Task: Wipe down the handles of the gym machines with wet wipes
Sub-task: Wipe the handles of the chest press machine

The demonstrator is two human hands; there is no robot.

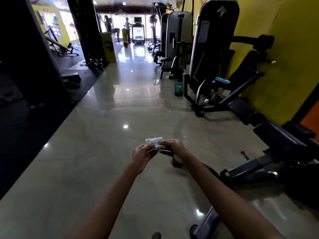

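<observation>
Left of the bench (283, 140), a wet wipe (154, 141) is pinched by the left hand (143, 153) and the right hand (174, 150); probably it is being unfolded for wiping.

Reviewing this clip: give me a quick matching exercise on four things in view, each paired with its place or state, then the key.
Things:
1. wet wipe
2. green basket
3. teal packet
4. yellow wall

Places or states:
A. on the floor beside a machine's base
B. behind the machines on the right
C. held between the left hand and right hand
D. lying on a machine's seat

Pairs: 1-C, 2-A, 3-D, 4-B
</observation>
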